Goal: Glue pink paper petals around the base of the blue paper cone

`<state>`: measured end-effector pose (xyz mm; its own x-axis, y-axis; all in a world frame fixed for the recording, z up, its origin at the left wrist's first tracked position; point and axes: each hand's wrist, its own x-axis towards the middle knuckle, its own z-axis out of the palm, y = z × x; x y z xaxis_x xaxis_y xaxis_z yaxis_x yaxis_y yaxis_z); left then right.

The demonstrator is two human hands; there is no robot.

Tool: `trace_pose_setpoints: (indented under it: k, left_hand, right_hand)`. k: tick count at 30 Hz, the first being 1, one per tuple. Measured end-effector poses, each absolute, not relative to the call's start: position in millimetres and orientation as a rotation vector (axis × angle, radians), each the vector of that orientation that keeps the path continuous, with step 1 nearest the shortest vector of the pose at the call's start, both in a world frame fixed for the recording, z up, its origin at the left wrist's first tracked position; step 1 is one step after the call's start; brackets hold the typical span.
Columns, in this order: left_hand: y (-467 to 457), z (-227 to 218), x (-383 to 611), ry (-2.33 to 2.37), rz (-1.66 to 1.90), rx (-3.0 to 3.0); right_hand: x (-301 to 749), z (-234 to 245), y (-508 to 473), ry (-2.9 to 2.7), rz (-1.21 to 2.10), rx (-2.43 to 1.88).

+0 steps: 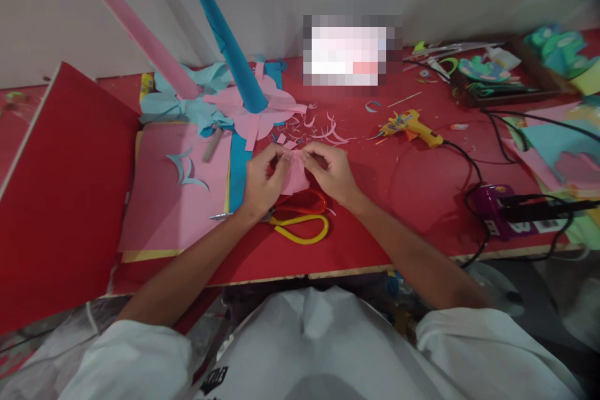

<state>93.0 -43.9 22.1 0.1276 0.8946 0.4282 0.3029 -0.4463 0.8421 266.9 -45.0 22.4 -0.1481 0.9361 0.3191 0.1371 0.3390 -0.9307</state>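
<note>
A small piece of pink paper point(296, 176) hangs between my two hands above the red table. My left hand point(266, 176) pinches its upper left edge between thumb and fingers. At the upper right edge, my right hand point(330, 174) is closed on the same paper. Just below lie scissors with one yellow and one red handle point(307, 240); my left wrist covers part of them. Pink paper scraps point(330, 130) are strewn beyond my fingers. Behind my left hand stands a blue paper tube point(237, 56) on a pink petal-shaped base point(281, 100).
A pink tube point(145, 31) rises from light blue petals at the back left. Pink sheets point(164, 212) lie left, beside a red panel point(70, 187). To the right are a yellow glue gun point(412, 128), its cord, a purple box point(497, 209) and a brown tray point(515, 97).
</note>
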Motion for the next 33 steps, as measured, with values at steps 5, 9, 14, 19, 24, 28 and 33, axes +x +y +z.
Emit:
trace_pose_setpoints:
  k: [5, 9, 14, 19, 24, 28, 33]
  left_hand:
    - [-43.9, 21.8, 91.6, 1.167, 1.321, 1.829]
    - [-43.0, 23.1, 91.6, 1.167, 1.352, 1.816]
    - [-42.3, 29.7, 89.8, 1.183, 1.352, 1.796]
    - [-2.1, 40.9, 70.8, 1.188, 1.495, 1.735]
    - [96.9, 45.0, 45.2, 1.375, 1.774, 1.66]
    - [150.6, 47.9, 43.7, 1.535, 1.485, 1.633]
    - [150.4, 77.9, 43.7, 1.416, 1.66, 1.821]
  right_hand:
    - [267.4, 23.0, -44.9, -1.574, 0.944, -1.02]
    - [266.9, 20.3, -43.7, -1.565, 0.991, -0.998]
    - [269.5, 20.3, -40.6, -1.626, 0.972, -1.014]
    - [280.3, 18.5, -35.4, -1.464, 0.89, -1.057]
    - [288.1, 10.9, -27.2, -1.217, 0.869, -1.065]
    - [290.1, 9.5, -23.7, -1.118, 0.879, -1.006]
    - [295.9, 12.0, -21.4, -1.098, 0.842, -0.999]
